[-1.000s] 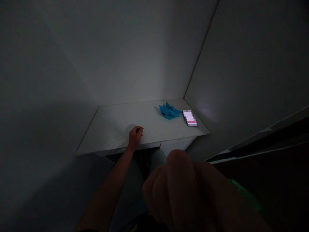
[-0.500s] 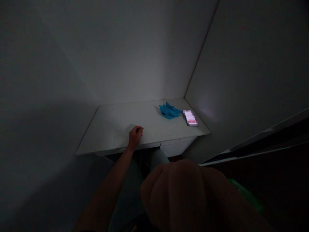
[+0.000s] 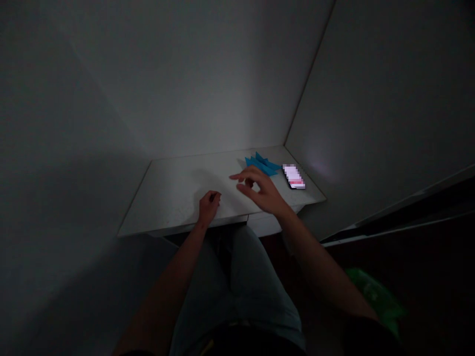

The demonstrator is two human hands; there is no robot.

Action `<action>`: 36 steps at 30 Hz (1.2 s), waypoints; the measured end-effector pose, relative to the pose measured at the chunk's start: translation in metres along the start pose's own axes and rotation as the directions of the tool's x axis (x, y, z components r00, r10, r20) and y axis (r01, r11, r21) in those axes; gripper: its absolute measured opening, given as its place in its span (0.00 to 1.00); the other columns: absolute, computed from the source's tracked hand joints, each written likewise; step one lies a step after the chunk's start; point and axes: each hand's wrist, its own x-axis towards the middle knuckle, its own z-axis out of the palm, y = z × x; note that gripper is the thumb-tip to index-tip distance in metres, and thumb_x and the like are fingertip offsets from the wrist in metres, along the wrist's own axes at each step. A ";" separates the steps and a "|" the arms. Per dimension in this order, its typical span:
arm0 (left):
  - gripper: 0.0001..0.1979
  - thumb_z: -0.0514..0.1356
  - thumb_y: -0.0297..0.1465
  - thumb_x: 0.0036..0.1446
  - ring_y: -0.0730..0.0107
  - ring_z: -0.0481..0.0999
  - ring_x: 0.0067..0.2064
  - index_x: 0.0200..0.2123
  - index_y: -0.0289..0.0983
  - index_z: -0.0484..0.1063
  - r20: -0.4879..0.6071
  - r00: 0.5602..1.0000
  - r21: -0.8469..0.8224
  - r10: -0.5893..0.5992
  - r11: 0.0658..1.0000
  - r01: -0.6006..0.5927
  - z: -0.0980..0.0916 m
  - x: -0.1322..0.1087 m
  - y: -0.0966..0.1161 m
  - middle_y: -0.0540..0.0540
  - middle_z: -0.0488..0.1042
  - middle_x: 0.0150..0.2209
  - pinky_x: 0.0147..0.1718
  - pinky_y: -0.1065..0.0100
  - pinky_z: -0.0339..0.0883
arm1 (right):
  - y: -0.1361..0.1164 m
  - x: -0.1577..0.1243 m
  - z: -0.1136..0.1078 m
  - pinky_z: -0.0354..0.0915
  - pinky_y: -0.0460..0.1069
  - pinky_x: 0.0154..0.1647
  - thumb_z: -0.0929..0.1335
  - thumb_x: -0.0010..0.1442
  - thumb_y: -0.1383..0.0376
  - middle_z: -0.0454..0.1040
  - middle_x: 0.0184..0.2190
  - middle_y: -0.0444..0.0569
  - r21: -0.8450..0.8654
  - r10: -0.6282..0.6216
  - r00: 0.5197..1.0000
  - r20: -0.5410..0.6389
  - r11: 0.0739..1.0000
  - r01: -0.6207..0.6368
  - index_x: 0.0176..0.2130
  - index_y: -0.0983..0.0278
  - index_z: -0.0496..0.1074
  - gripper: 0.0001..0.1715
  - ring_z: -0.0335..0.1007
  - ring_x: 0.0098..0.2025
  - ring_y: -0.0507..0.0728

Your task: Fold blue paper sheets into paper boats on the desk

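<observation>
My left hand (image 3: 210,205) rests in a loose fist near the front edge of the white desk (image 3: 170,190); nothing shows in its curled fingers. Over the desk, my right hand (image 3: 260,189) holds nothing, its index finger stretched out and its thumb apart. Just behind the right hand lie several blue folded paper boats (image 3: 263,163), close together and partly covered by that hand. A phone (image 3: 294,176) with a lit, pixelated screen lies to the right of the boats.
White walls (image 3: 208,109) stand behind the desk and on both sides. A drawer front (image 3: 261,225) is under the desk's right part. My legs (image 3: 237,277) are below the front edge. A green plastic bag (image 3: 374,296) sits on the dark floor at right. The light is dim.
My right hand has moved from close in front of the camera, where it was closed, forward over the desk, and its fingers have opened. The left hand, boats and phone have stayed in place.
</observation>
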 end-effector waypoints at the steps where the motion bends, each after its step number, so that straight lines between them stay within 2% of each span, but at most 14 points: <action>1: 0.11 0.63 0.41 0.59 0.70 0.73 0.28 0.35 0.39 0.76 -0.005 1.000 -0.001 0.005 1.000 -0.005 0.000 0.000 0.001 0.50 0.75 0.28 0.30 0.68 0.69 | 0.037 0.001 -0.001 0.71 0.54 0.42 0.69 0.70 0.55 0.72 0.43 0.50 -0.101 0.105 0.990 -0.092 0.988 -0.114 0.52 0.56 0.80 0.15 0.68 0.36 0.56; 3: 0.11 0.63 0.40 0.58 0.70 0.73 0.28 0.34 0.39 0.76 -0.011 1.000 -0.004 0.018 1.000 -0.019 0.000 -0.001 0.002 0.50 0.75 0.27 0.30 0.68 0.69 | 0.106 -0.007 -0.005 0.71 0.57 0.46 0.70 0.68 0.55 0.71 0.49 0.56 -0.263 0.297 0.914 -0.278 0.891 -0.369 0.53 0.61 0.79 0.18 0.70 0.39 0.58; 5: 0.11 0.63 0.40 0.57 0.70 0.73 0.27 0.34 0.39 0.76 -0.011 1.000 -0.005 0.023 1.000 -0.023 0.000 -0.001 0.003 0.50 0.74 0.27 0.29 0.68 0.69 | 0.159 -0.021 -0.010 0.71 0.60 0.49 0.72 0.66 0.55 0.66 0.59 0.61 -0.340 0.405 0.832 -0.380 0.775 -0.533 0.56 0.63 0.76 0.23 0.72 0.45 0.62; 7: 0.11 0.63 0.41 0.57 0.70 0.73 0.27 0.34 0.39 0.76 -0.009 1.000 -0.007 0.019 1.000 -0.019 0.000 -0.001 0.005 0.50 0.74 0.27 0.28 0.68 0.69 | 0.191 -0.034 -0.012 0.70 0.61 0.51 0.73 0.65 0.55 0.62 0.64 0.65 -0.377 0.442 0.785 -0.435 0.702 -0.604 0.57 0.64 0.75 0.25 0.72 0.49 0.64; 9: 0.11 0.63 0.41 0.57 0.69 0.73 0.27 0.33 0.39 0.75 -0.005 1.000 -0.007 0.011 1.000 -0.011 0.001 -0.001 0.006 0.50 0.74 0.27 0.28 0.68 0.69 | 0.206 -0.043 -0.012 0.69 0.60 0.53 0.72 0.65 0.59 0.62 0.64 0.65 -0.396 0.435 0.761 -0.481 0.667 -0.631 0.55 0.64 0.76 0.21 0.71 0.52 0.65; 12: 0.11 0.63 0.41 0.58 0.69 0.73 0.27 0.33 0.39 0.75 -0.001 1.000 0.000 0.000 1.000 0.000 0.002 -0.001 0.006 0.49 0.74 0.27 0.28 0.68 0.69 | 0.211 -0.050 -0.007 0.68 0.59 0.56 0.71 0.66 0.62 0.65 0.62 0.63 -0.408 0.414 0.760 -0.500 0.662 -0.629 0.50 0.63 0.77 0.14 0.69 0.53 0.63; 15: 0.13 0.64 0.43 0.60 0.70 0.73 0.27 0.35 0.39 0.75 -0.005 1.000 -0.004 0.011 1.000 -0.011 0.003 0.001 0.004 0.49 0.75 0.29 0.28 0.68 0.70 | 0.208 -0.053 0.007 0.68 0.58 0.59 0.70 0.67 0.61 0.67 0.60 0.61 -0.407 0.384 0.804 -0.453 0.714 -0.570 0.49 0.63 0.78 0.13 0.69 0.54 0.63; 17: 0.16 0.64 0.44 0.61 0.72 0.74 0.27 0.42 0.38 0.75 -0.017 0.999 -0.020 0.030 0.999 -0.030 0.003 0.001 0.002 0.47 0.77 0.34 0.29 0.68 0.70 | 0.204 -0.054 0.022 0.69 0.58 0.60 0.70 0.68 0.59 0.69 0.58 0.60 -0.370 0.351 0.860 -0.371 0.793 -0.483 0.48 0.62 0.78 0.12 0.69 0.54 0.62; 20: 0.26 0.66 0.47 0.61 0.73 0.76 0.28 0.57 0.39 0.70 -0.028 0.999 -0.063 0.038 0.997 -0.039 0.004 0.002 -0.001 0.42 0.79 0.47 0.30 0.68 0.72 | 0.194 -0.055 0.049 0.70 0.58 0.60 0.71 0.67 0.60 0.68 0.58 0.58 -0.275 0.267 0.936 -0.228 0.905 -0.325 0.47 0.61 0.77 0.10 0.71 0.53 0.61; 24: 0.35 0.64 0.50 0.63 0.74 0.78 0.30 0.66 0.39 0.62 -0.013 1.000 -0.098 0.024 0.995 -0.026 0.005 0.002 -0.004 0.34 0.75 0.59 0.33 0.67 0.74 | 0.179 -0.055 0.076 0.71 0.57 0.59 0.70 0.67 0.63 0.66 0.60 0.56 -0.200 0.146 0.988 -0.040 0.968 -0.151 0.44 0.60 0.77 0.06 0.72 0.51 0.58; 28: 0.37 0.67 0.47 0.61 0.70 0.80 0.34 0.67 0.40 0.60 -0.047 0.999 -0.076 -0.027 0.997 0.023 0.008 0.004 -0.006 0.33 0.73 0.62 0.35 0.67 0.75 | 0.167 -0.056 0.082 0.70 0.57 0.61 0.69 0.67 0.66 0.67 0.60 0.55 -0.159 0.017 0.990 0.138 0.987 0.005 0.43 0.59 0.77 0.06 0.70 0.55 0.59; 32: 0.28 0.66 0.40 0.62 0.62 0.82 0.46 0.62 0.39 0.65 -0.099 0.995 -0.033 -0.018 0.999 0.015 0.007 0.007 -0.008 0.38 0.78 0.55 0.47 0.63 0.76 | 0.159 -0.058 0.079 0.69 0.59 0.63 0.72 0.63 0.66 0.63 0.66 0.56 -0.100 -0.057 0.975 0.215 0.992 0.080 0.47 0.59 0.78 0.10 0.69 0.59 0.61; 34: 0.24 0.65 0.37 0.62 0.60 0.81 0.49 0.60 0.38 0.67 -0.089 0.996 -0.020 -0.002 1.000 0.001 0.006 0.008 -0.009 0.39 0.80 0.52 0.50 0.61 0.75 | 0.158 -0.057 0.077 0.71 0.59 0.60 0.74 0.60 0.64 0.64 0.67 0.57 -0.035 -0.056 0.974 0.218 0.997 0.065 0.51 0.58 0.78 0.19 0.69 0.60 0.63; 36: 0.25 0.64 0.36 0.61 0.59 0.81 0.50 0.60 0.37 0.66 -0.069 0.998 -0.036 -0.004 0.999 0.001 0.006 0.008 -0.009 0.38 0.79 0.53 0.51 0.60 0.75 | 0.161 -0.056 0.076 0.74 0.58 0.55 0.74 0.61 0.62 0.66 0.66 0.58 0.038 0.031 0.987 0.155 0.999 -0.037 0.57 0.58 0.75 0.25 0.72 0.57 0.62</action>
